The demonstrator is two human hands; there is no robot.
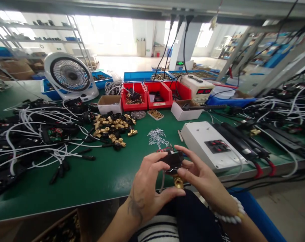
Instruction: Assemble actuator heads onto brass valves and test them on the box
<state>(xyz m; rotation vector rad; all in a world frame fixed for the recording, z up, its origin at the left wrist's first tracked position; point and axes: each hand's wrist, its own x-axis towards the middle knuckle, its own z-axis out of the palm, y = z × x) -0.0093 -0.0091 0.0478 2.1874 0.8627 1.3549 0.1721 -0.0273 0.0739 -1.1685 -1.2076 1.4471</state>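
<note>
Between both hands, over the table's front edge, is a black housing [174, 160] with a circuit board and red and blue wires at its far side. A brass fitting [178, 182] sticks out of its lower end. My left hand [152, 178] grips it from the left, fingers on top and thumb by the brass fitting. From the right, my right hand [199, 174] holds it, thumb and fingers around its side. A pile of thin bent metal wires [156, 136] lies just beyond. Part of the housing is hidden by my fingers.
Brass fittings [112, 127] and black units with white cables [49, 134] lie to the left. Red bins [134, 107], a white box [187, 114] and a fan [72, 77] stand behind. A grey box with terminals [200, 137] sits at right, beside black tools [235, 141].
</note>
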